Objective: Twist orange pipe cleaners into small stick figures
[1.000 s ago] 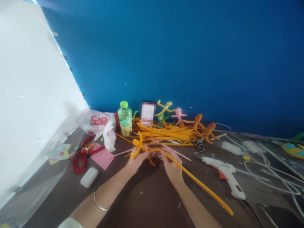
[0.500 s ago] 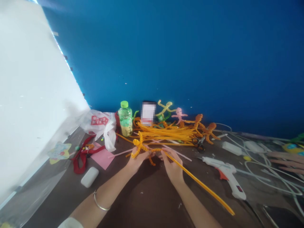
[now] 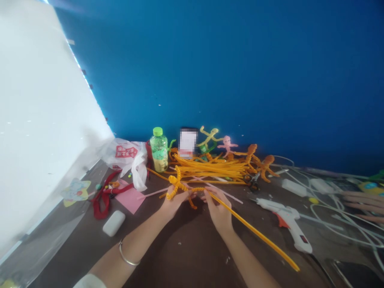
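My left hand [image 3: 177,201] is closed on a small orange pipe-cleaner figure [image 3: 177,185], whose coiled limbs stick out above and below the fingers. My right hand [image 3: 218,206] pinches the orange pipe cleaners [image 3: 255,229] that run on from the figure. Between the hands they form a twisted stretch; past the right hand they lie straight, slanting down to the right. Just behind the hands is a pile of loose orange pipe cleaners [image 3: 210,168]. Scissors [image 3: 252,181] with dark handles rest at its right end.
A green-capped bottle [image 3: 159,152], a white plastic bag [image 3: 126,156] and finished figures [image 3: 265,167] line the back. On the right are a white glue gun [image 3: 289,220], tangled cables [image 3: 339,212] and another person's hand [image 3: 363,204]. A white case [image 3: 114,223] and pink paper [image 3: 132,199] lie left.
Both hands keep nearly the same place and grip. The free ends of the pipe cleaners have shifted slightly right. At the right edge, the other person's hand has moved a little.
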### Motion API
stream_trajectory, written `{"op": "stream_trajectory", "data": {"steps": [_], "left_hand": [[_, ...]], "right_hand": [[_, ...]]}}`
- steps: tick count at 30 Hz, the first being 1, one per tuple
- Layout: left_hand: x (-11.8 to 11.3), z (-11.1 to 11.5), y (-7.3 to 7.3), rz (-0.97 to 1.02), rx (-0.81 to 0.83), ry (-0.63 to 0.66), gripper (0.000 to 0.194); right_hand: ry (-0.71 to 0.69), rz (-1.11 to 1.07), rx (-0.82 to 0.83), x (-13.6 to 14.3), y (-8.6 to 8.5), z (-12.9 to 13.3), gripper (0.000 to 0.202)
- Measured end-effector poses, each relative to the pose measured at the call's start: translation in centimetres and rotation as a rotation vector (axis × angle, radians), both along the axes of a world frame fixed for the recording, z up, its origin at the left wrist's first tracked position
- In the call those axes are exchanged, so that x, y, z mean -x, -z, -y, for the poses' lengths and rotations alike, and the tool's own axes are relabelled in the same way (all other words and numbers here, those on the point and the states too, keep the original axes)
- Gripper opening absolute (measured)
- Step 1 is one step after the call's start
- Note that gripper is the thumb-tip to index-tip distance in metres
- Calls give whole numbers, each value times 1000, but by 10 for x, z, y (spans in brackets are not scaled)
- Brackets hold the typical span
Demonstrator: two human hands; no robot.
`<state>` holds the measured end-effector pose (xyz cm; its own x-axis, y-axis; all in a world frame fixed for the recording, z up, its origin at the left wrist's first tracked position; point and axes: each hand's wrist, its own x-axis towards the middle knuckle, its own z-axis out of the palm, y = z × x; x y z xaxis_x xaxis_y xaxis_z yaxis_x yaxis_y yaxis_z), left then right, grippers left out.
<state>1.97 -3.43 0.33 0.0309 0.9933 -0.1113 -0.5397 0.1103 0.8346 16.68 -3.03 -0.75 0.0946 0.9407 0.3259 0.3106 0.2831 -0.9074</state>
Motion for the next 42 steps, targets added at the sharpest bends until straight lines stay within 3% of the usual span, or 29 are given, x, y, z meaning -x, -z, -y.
{"op": "stream_trajectory", "data": {"steps": [28,42], "left_hand": [[-1,-2,6,-6,0,-19,25],[-1,-5,6,-24,-63,-107,31]], "right_hand": [[4,-49,23,0,1,-1,21],[2,-123,79,3,2,-1,21]]}}
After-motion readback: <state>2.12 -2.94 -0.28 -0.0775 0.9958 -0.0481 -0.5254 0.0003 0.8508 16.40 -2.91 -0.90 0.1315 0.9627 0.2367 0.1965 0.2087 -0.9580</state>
